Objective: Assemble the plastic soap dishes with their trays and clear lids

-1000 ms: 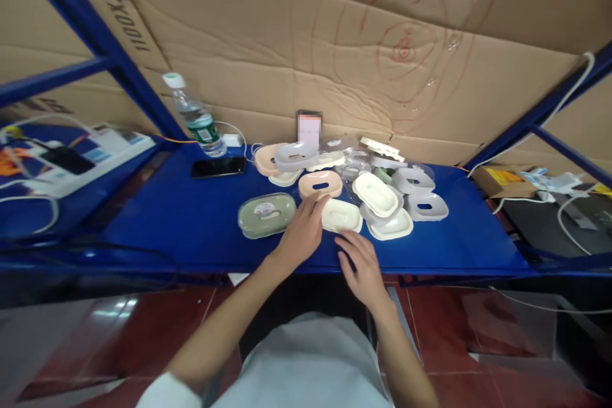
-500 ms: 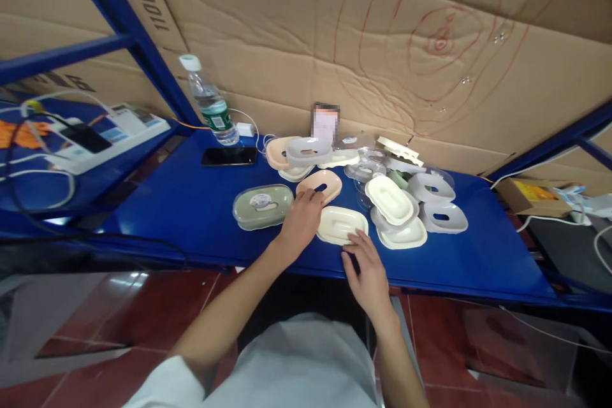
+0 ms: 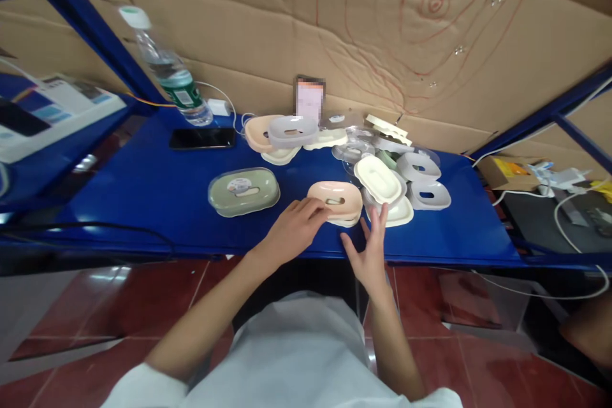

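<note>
A peach oval tray with a slot lies over a cream tray, whose rim shows beneath it. My left hand pinches the left edge of the peach tray. Just right of that pair is my right hand, fingers spread, with nothing held. Its fingertips are close to a pile of trays, where a cream tray rests on top. To the left, a green oval dish under a clear cover stands on the blue table.
A water bottle, a black phone and a white charger are at the back left. More trays, lilac and peach among them, lie behind. An upright phone leans on cardboard. An open carton is at right.
My left hand has brought the peach tray forward and right, onto the cream tray. My right hand has come off the cream tray and spread its fingers. The camera view has shifted.
</note>
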Demonstrator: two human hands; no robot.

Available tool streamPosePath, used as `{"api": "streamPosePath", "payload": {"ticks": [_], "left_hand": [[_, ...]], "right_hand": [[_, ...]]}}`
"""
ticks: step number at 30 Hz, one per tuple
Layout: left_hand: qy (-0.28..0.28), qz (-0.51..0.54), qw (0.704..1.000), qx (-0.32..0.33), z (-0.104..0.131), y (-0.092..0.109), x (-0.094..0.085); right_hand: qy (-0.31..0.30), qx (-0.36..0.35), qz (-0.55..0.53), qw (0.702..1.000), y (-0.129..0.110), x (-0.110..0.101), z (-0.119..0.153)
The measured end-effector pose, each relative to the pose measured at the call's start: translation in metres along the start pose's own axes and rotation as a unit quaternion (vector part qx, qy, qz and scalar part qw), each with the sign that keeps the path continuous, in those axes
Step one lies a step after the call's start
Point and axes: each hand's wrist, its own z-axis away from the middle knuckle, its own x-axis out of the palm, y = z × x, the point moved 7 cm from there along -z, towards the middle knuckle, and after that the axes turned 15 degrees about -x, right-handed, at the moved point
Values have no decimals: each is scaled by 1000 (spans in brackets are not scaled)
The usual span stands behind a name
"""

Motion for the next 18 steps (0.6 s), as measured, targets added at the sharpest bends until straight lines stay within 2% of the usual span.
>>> {"api": "streamPosePath", "payload": {"ticks": [4,7,11,13,18], "left_hand": [[14,12,1000,-2,6,-2,6],[16,49,999,-7,3,-8,7],[-23,94,995,-23,1,-11,10],[-38,109,993,-33,1,-11,12],[-35,127,989,-63,4,-21,13]], "right_hand": [[-68,-15,36,997,-4,4,-5],[-34,-20,59,997,-6,2,-7],[30,-16,88,996,-3,1,-3],[35,-8,90,995,-1,2,-1],[-37,-25,104,994,-5,8,-4]]}}
